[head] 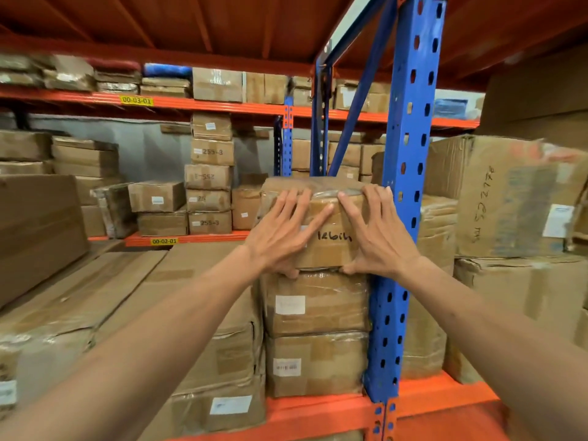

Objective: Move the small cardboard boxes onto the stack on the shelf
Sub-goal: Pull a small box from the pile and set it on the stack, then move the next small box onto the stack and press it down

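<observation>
A small cardboard box (332, 249), wrapped in clear tape and with black handwriting on its front, sits on top of a stack of two similar boxes: a middle box (318, 302) and a bottom box (316, 364). The stack stands on the orange shelf (318, 409). My left hand (283, 237) lies spread over the top box's left front, thumb at its bottom edge. My right hand (378, 237) mirrors it on the right side, fingertips reaching the top edge. Both hands grip this box.
A blue perforated upright (402, 202) stands right against the stack's right side. Large flat cartons (178, 313) fill the shelf to the left, and big worn cartons (509, 198) sit to the right. Across the aisle, more racks (210, 173) hold stacked boxes.
</observation>
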